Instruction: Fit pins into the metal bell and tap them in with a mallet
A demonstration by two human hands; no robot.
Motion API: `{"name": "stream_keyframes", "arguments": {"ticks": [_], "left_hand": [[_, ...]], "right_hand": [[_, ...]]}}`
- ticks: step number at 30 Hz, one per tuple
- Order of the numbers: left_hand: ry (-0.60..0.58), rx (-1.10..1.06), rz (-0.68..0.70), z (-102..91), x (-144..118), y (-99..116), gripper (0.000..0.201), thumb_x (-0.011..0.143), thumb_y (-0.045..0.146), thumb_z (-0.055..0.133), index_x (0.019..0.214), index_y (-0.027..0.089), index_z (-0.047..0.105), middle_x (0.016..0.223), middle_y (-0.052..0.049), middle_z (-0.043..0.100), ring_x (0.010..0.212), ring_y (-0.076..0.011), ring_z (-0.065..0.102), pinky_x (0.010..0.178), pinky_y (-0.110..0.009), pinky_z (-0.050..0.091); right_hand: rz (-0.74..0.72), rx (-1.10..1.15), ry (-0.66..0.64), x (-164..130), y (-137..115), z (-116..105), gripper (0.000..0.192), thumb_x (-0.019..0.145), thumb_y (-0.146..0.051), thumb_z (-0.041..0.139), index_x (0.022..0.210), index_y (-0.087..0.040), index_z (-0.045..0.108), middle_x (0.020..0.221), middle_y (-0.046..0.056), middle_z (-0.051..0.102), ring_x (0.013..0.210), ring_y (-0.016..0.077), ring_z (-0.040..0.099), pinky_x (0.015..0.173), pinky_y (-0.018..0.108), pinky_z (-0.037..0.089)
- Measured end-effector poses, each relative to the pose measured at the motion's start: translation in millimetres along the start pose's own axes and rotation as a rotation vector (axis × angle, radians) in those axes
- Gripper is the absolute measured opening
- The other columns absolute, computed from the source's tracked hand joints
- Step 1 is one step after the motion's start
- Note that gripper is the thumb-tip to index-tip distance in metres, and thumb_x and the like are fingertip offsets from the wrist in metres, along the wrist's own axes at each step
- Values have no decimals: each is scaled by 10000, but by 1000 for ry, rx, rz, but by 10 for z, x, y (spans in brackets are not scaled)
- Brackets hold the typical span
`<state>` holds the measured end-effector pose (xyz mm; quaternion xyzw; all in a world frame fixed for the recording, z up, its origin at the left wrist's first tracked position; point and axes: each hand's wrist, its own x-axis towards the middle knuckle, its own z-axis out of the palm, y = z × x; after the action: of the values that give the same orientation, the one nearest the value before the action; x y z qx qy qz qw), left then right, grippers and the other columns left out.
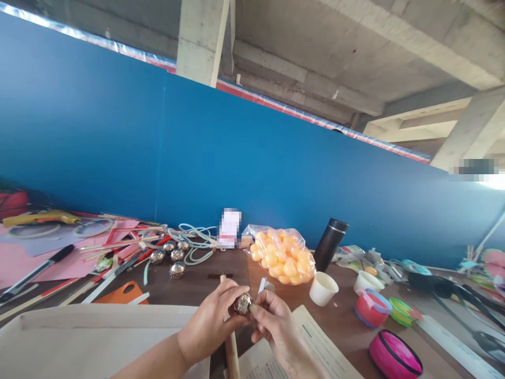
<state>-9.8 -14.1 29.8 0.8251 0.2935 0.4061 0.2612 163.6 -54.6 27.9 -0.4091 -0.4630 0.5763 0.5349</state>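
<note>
Both my hands meet at the bottom centre of the view, pinching one small shiny silver ball (242,304) between their fingertips. My left hand (211,322) grips it from the left, my right hand (274,326) from the right. A wooden stick (232,351) runs under my left hand toward me. Several more silver balls (173,256) lie in a cluster on the brown table (197,287) further back left. Under my right hand lies a printed paper sheet (319,347).
A clear bag of orange balls (282,255), a black flask (330,244) and a white cup (323,288) stand behind my hands. Coloured tape rolls (394,355) sit right. Pink paper, sticks, a pen and light cords (195,237) clutter the left. A blue wall (236,158) backs the table.
</note>
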Motion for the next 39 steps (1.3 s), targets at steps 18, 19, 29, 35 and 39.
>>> {"name": "stream_keyframes", "arguments": {"ticks": [18, 19, 29, 35, 39], "left_hand": [[25, -74, -33, 32, 7, -12, 394, 717, 193, 629, 1100, 264, 568, 1038, -46, 576, 965, -197, 546, 875, -309, 439], [38, -112, -62, 39, 15, -13, 400, 699, 187, 644, 1086, 263, 575, 1044, -45, 578, 959, -197, 550, 857, -303, 448], [209, -343, -246, -25, 70, -247, 397, 703, 326, 651, 1078, 227, 570, 1027, -50, 613, 885, -194, 602, 793, -307, 492], [308, -331, -278, -25, 94, -357, 385, 713, 327, 623, 1071, 202, 561, 1016, -63, 613, 880, -197, 618, 796, -327, 508], [319, -375, -321, -45, 115, -363, 428, 707, 367, 629, 1086, 185, 551, 997, -59, 638, 869, -200, 630, 811, -327, 499]], "right_hand": [[1, 21, 15, -14, 16, 39, 256, 767, -304, 690, 779, -156, 482, 568, -65, 503, 440, 19, 393, 436, 174, 479], [-7, 35, 9, -15, -9, 50, 262, 771, -318, 684, 802, -160, 476, 594, -59, 517, 441, 17, 383, 431, 171, 472], [-94, -605, 168, 14, 36, 58, 203, 790, -351, 560, 713, -171, 508, 608, -19, 589, 422, 65, 460, 411, 172, 350], [40, -1253, 171, -89, 38, 364, 291, 529, -318, 746, 785, -219, 651, 710, 10, 669, 634, 186, 602, 530, 231, 331], [63, -1305, 241, -43, 155, 399, 279, 524, -251, 701, 799, -211, 668, 702, 62, 666, 653, 242, 613, 550, 267, 343]]}}
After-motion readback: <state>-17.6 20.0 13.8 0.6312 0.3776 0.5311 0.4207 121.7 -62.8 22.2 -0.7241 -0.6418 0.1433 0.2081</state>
